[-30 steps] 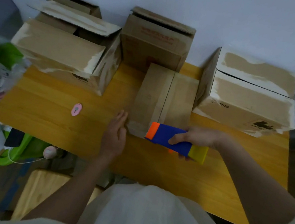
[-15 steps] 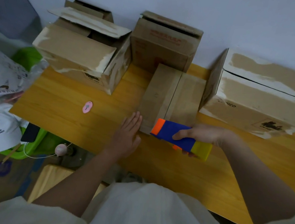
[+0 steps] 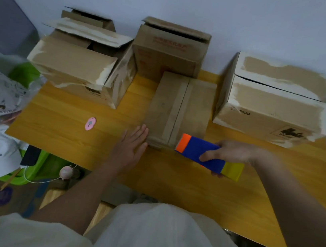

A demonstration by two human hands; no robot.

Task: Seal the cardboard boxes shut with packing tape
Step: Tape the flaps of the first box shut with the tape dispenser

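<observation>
flat box (image 3: 178, 111) at twelve o'clock of my hands
left hand (image 3: 131, 148) flat, fingers straight against its near corner; right hand (image 3: 231, 154) grips the tape dispenser (image 3: 205, 155).

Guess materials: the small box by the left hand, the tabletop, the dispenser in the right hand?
Small box: matte brown cardboard, a slightly glossy tape strip along its seam. Tabletop: wood or wood-look laminate, smooth with a plank-like grain. Tape dispenser: likely plastic, in solid orange, blue and yellow blocks.

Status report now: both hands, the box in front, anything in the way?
Left hand flat against small box, fingers straight. Right hand grips blue tape dispenser at box's near end. Tape strip along top seam. Nothing blocking.
</observation>
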